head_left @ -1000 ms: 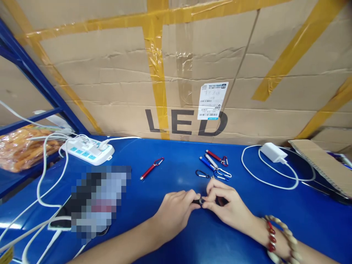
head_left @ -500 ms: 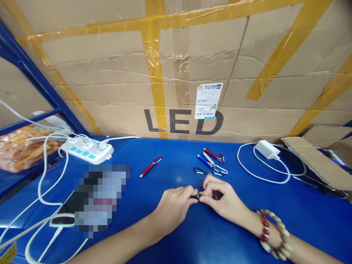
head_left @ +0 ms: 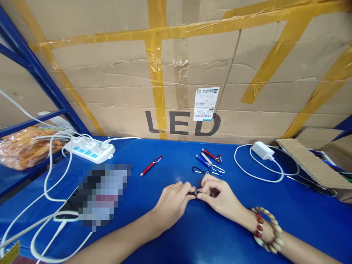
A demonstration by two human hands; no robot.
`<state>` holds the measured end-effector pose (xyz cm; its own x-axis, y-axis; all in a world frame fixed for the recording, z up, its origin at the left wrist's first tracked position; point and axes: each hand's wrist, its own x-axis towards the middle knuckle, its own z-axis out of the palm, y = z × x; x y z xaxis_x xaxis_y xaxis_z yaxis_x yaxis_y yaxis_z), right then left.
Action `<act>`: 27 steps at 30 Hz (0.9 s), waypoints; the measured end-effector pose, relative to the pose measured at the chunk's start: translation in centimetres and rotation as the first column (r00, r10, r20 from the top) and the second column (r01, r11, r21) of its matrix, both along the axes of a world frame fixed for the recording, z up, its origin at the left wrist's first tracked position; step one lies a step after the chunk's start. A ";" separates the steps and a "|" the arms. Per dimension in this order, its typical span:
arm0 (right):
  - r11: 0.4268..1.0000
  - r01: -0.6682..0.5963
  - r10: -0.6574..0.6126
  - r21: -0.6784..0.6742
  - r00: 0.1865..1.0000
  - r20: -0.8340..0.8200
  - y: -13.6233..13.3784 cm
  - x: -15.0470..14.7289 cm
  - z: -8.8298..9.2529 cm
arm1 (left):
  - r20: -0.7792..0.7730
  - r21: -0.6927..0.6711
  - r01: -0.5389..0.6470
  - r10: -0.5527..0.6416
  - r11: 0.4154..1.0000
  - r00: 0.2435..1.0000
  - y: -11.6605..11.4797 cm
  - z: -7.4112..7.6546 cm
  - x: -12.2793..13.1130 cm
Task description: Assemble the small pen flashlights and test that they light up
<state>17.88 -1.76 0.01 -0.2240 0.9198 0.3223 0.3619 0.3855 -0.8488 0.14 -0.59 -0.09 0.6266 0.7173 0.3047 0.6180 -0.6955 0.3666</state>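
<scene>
My left hand (head_left: 174,201) is closed in a pinch on a small black piece (head_left: 192,193), which is mostly hidden by the fingers. My right hand (head_left: 217,192), wearing a bead bracelet (head_left: 266,229), pinches the other end of the same piece. The fingertips nearly meet above the blue tabletop. Just beyond my right hand lie a black carabiner (head_left: 198,170), a blue keychain flashlight (head_left: 202,160), a silver one (head_left: 206,158) and a red one (head_left: 208,153), with clips attached. Another red keychain flashlight (head_left: 148,168) with a red carabiner lies apart, to the left.
At the left are a white power strip (head_left: 93,151), looping white cables (head_left: 46,183) and a phone with a blurred-out screen (head_left: 107,198). A white charger (head_left: 262,150) with its cable lies at right, near a cardboard piece (head_left: 305,165). A large taped carton (head_left: 123,80) stands behind.
The camera view has shifted slightly. Both hands keep their pinch on the black piece, and slightly more of it shows between the fingertips. The things on the table have stayed put.
</scene>
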 end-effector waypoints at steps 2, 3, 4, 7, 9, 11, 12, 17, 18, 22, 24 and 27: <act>1.000 0.008 -0.007 0.007 1.000 -0.004 0.0 0.0 0.0 | 0.009 -0.002 -0.006 0.006 1.000 1.000 0.0 0.0 0.0; 1.000 0.010 -0.010 0.007 1.000 -0.006 0.0 0.0 0.1 | 0.008 -0.008 -0.009 0.009 1.000 1.000 0.1 0.0 0.1; 1.000 0.013 -0.013 0.004 1.000 -0.007 0.1 0.0 0.1 | 0.004 -0.016 -0.012 0.012 1.000 1.000 0.1 0.1 0.1; 1.000 0.012 -0.012 -0.002 1.000 -0.002 0.1 0.0 0.0 | -0.011 -0.044 -0.018 0.017 0.999 1.000 0.1 0.2 0.1; 1.000 0.007 -0.007 -0.004 1.000 0.001 0.2 0.0 -0.1 | -0.008 -0.060 -0.021 0.021 0.998 1.000 0.1 0.3 0.1; 1.000 0.003 -0.003 -0.001 1.000 0.000 0.2 0.1 -0.2 | 0.017 -0.073 -0.017 0.018 0.997 1.000 0.1 0.2 0.0; 1.000 0.003 -0.003 0.002 1.000 -0.002 0.3 0.1 -0.3 | 0.036 -0.083 -0.013 0.016 0.997 0.999 0.2 0.2 0.0; 1.000 0.005 -0.006 -0.006 0.999 -0.040 0.3 0.2 -0.5 | 0.134 -0.160 0.012 0.010 0.987 0.991 0.2 0.4 0.0; 1.000 0.002 -0.003 -0.016 0.999 -0.054 0.3 0.2 -0.5 | 0.147 -0.177 0.019 0.007 0.984 0.989 0.2 0.4 0.0; 0.996 -0.043 0.034 -0.075 0.993 -0.111 0.2 0.3 -0.5 | 0.185 -0.190 0.064 -0.028 0.980 0.982 0.2 0.4 -0.1; 0.993 -0.069 0.056 -0.094 0.990 -0.130 0.2 0.3 -0.5 | 0.169 -0.167 0.087 -0.059 0.982 0.984 0.2 0.2 -0.2; 0.994 -0.084 0.075 -0.075 0.990 -0.118 0.1 0.2 -0.5 | 0.131 -0.147 0.121 -0.102 0.982 0.986 0.3 0.0 -0.3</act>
<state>18.12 -1.65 -0.46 -0.2631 0.9243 0.2764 0.2308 0.3384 -0.9122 -0.20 -0.32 -0.08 0.6705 0.6890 0.2750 0.4834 -0.6870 0.5426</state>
